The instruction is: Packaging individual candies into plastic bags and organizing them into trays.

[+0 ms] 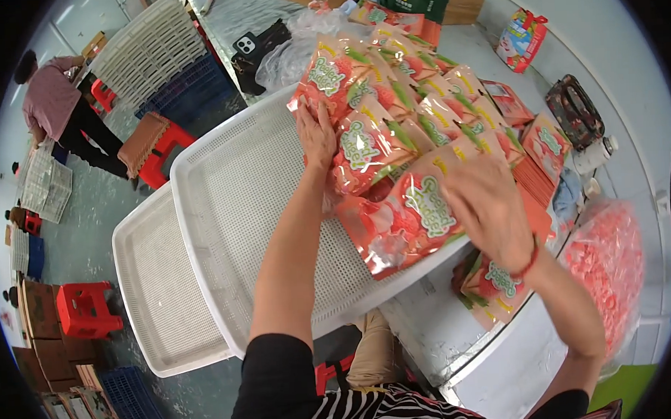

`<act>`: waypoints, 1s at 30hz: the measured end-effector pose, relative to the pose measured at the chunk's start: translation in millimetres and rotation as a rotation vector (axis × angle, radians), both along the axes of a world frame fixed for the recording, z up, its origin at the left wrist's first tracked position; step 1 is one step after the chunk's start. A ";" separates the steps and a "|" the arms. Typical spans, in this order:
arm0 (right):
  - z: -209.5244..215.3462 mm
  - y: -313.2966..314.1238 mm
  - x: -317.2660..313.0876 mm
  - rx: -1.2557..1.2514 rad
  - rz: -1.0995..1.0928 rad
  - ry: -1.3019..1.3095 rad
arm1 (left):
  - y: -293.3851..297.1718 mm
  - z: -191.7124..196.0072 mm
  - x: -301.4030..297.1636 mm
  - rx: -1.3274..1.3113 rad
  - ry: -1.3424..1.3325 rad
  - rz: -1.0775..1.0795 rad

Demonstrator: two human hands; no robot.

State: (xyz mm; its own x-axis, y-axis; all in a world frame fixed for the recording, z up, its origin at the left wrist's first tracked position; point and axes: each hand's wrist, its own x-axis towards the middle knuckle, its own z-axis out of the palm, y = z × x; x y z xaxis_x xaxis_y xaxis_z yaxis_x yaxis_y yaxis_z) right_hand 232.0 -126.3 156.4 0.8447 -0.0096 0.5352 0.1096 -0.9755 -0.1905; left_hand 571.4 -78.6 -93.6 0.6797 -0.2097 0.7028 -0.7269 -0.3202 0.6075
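Observation:
A row of several orange-red snack pouches lies overlapping along the right side of a white perforated tray. My left hand rests flat with fingers spread against the left edge of the pouch row, near its far end. My right hand, blurred, lies palm down on the nearest pouch at the tray's near right corner. A red cord circles my right wrist.
A second white tray sticks out under the first on the left. More pouches lie on the white table, beside a clear bag of pink pieces. A person stands far left among red stools and crates.

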 end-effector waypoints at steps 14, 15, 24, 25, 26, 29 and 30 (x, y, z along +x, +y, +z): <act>-48.2 91.3 -286.9 0.282 -0.730 0.210 | -34.3 1.4 -5.8 0.169 0.158 -0.341; -52.3 94.1 -294.2 0.294 -0.783 0.212 | -47.7 6.6 -12.3 -0.130 0.624 -0.591; -116.4 121.2 -353.1 0.519 -0.789 0.213 | 1.8 111.3 -78.4 0.135 -0.180 -0.169; -130.7 127.6 -365.2 0.474 -0.845 0.159 | -8.2 132.7 -127.0 -0.032 -0.034 -0.362; -147.7 133.1 -373.8 0.430 -0.883 0.107 | -8.4 144.9 -166.7 0.026 -0.120 -0.436; -182.5 148.3 -391.8 0.383 -0.912 0.053 | 18.0 176.0 -319.8 0.237 0.125 -0.860; -186.4 155.2 -388.7 0.348 -0.910 0.017 | 21.3 144.5 -327.7 0.268 -0.194 -0.916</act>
